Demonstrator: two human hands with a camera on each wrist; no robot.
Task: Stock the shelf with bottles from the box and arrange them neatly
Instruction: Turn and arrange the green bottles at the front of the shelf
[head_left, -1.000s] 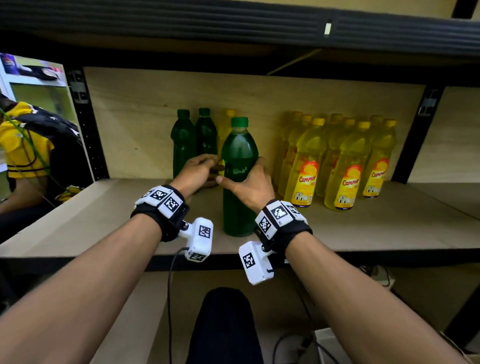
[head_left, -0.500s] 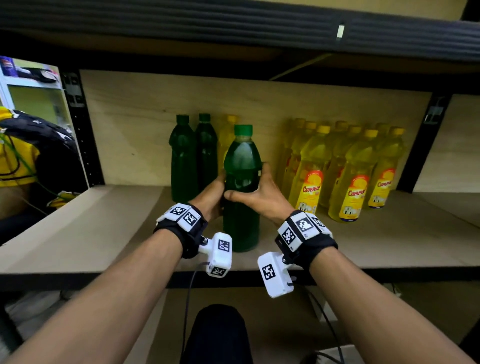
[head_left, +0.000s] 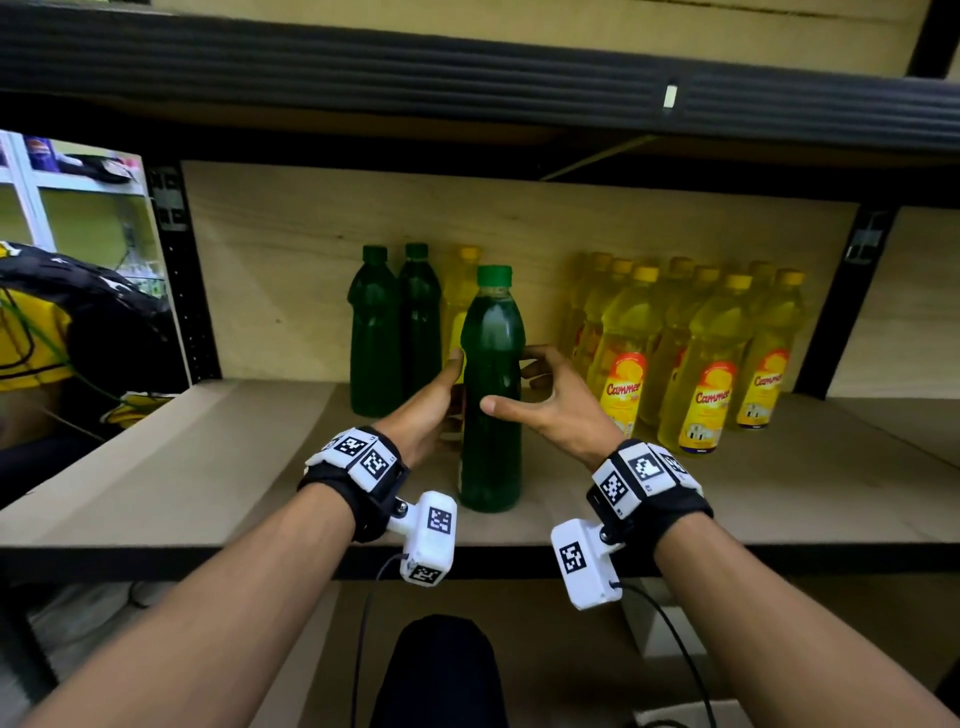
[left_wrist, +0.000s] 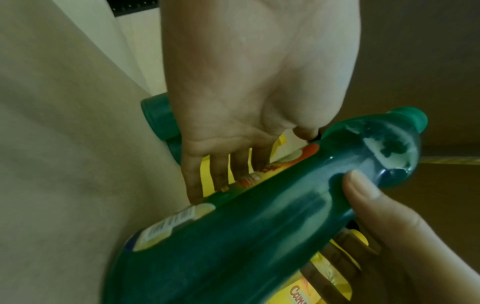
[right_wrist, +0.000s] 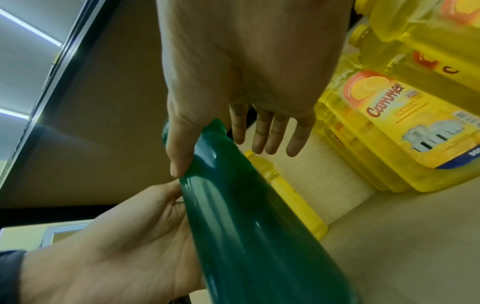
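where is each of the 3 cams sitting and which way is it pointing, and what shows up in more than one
Head: worn on the head, looking forward and down at the shelf; both forearms, left hand and right hand show.
Left wrist: on the left wrist, looking along the palm at the front green bottle; the right thumb shows too.
Right wrist: on the right wrist, looking along the open fingers toward the yellow bottles; the left palm shows too.
Shared: all three see the front green bottle and both hands.
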